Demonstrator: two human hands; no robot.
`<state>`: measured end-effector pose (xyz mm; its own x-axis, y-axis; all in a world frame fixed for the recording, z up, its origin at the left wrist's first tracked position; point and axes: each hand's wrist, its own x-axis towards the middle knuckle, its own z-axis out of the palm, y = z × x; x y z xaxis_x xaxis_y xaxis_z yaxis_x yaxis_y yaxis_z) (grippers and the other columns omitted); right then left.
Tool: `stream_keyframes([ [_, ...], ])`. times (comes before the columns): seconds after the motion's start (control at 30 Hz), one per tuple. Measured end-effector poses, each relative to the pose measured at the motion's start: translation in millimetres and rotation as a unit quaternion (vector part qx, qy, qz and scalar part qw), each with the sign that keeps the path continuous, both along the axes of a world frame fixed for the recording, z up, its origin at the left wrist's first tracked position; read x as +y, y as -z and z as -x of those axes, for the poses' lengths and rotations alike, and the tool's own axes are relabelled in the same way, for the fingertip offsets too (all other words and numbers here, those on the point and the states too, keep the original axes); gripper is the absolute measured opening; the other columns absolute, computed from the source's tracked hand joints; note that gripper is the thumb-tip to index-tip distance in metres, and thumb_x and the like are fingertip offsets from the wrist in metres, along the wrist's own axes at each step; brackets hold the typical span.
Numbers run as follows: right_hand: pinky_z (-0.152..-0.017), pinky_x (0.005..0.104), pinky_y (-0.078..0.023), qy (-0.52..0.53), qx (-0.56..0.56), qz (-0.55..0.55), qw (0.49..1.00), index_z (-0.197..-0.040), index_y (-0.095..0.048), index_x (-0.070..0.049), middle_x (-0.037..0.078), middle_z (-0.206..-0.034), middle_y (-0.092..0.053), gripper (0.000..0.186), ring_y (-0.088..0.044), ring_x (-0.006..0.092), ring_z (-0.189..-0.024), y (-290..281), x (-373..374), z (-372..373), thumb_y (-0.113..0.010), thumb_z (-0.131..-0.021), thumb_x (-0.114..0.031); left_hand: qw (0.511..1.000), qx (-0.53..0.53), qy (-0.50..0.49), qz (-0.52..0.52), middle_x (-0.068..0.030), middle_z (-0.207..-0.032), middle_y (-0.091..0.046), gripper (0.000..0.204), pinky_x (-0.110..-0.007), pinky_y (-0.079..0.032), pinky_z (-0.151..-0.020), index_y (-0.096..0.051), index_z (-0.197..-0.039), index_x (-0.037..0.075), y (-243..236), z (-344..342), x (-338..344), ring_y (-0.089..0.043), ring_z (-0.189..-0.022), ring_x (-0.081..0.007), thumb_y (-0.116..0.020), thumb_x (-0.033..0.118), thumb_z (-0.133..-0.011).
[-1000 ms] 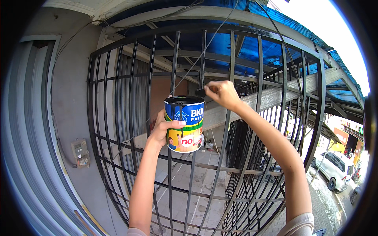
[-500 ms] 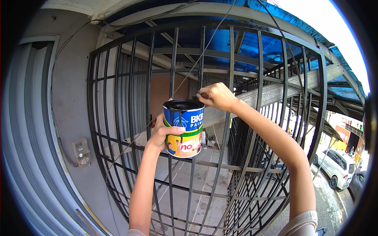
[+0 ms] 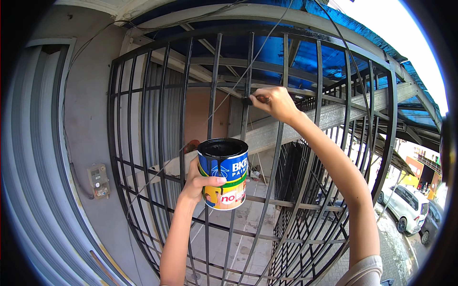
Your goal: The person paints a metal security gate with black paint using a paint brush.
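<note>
My left hand [image 3: 198,183] is wrapped round an open paint can [image 3: 223,190], thumb across its front. The can has a blue, yellow and wood-toned label. Black paint [image 3: 223,148] shows inside, and drips run down the outside. Up and to the right, my right hand [image 3: 276,102] is closed on a paintbrush [image 3: 263,98] with a brownish handle. The brush's black bristles [image 3: 246,101] are against a vertical bar [image 3: 249,71] of the dark metal grille. Upper stretches of several bars look glossy black, while lower parts look greyer.
A thin cable [image 3: 229,93] slants across in front of the grille. At left are a corrugated shutter [image 3: 38,143] and a wall-mounted meter box [image 3: 98,180]. A grey beam [image 3: 329,116] runs behind the bars. Parked cars [image 3: 404,202] stand on the right.
My right hand has moved up and right with the brush, from the can's rim to the bar. The can has dropped lower in my left hand's hold.
</note>
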<state>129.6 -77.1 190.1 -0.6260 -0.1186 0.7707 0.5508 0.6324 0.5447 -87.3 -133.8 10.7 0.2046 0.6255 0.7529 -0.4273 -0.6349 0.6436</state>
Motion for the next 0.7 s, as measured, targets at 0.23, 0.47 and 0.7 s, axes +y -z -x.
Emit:
stream_keyframes([
  [0.23, -0.058, 0.0355, -0.047, 0.100, -0.123, -0.066, 0.985, -0.073, -0.052, -0.009, 0.007, -0.067, -0.055, 0.008, -0.059, 0.0255, -0.066, -2, 12, -11, -0.059, -0.072, -0.013, 1.000, -0.022, 0.005, 0.012, -0.0125, -0.097, -0.061, 0.069, -0.032, -0.048, -0.083, -0.051, -0.110, -0.002, 4, -6, -3, -0.061, -0.088, -0.0214, -0.075, 0.017, -0.048],
  [0.47, -0.053, 0.0358, -0.046, 0.042, -0.220, 0.099, 0.970, -0.072, -0.055, -0.007, 0.008, -0.060, -0.054, 0.011, -0.058, 0.0267, -0.059, 67, 4, -1, -0.059, -0.076, -0.016, 0.999, -0.032, -0.031, 0.012, -0.0126, -0.096, -0.061, 0.070, -0.032, -0.048, -0.083, -0.050, -0.109, -0.001, 17, -6, -9, -0.061, -0.088, -0.0212, -0.077, 0.016, -0.046],
  [0.7, -0.050, 0.0329, -0.046, 0.051, -0.084, -0.124, 0.987, -0.077, -0.056, -0.006, 0.006, -0.063, -0.053, 0.011, -0.057, 0.0230, -0.060, 31, 12, -6, -0.064, -0.072, -0.012, 0.995, -0.018, -0.094, -0.016, -0.0124, -0.096, -0.061, 0.070, -0.031, -0.049, -0.081, -0.051, -0.107, -0.001, 34, -11, -17, -0.061, -0.086, -0.0202, -0.080, 0.018, -0.046],
])
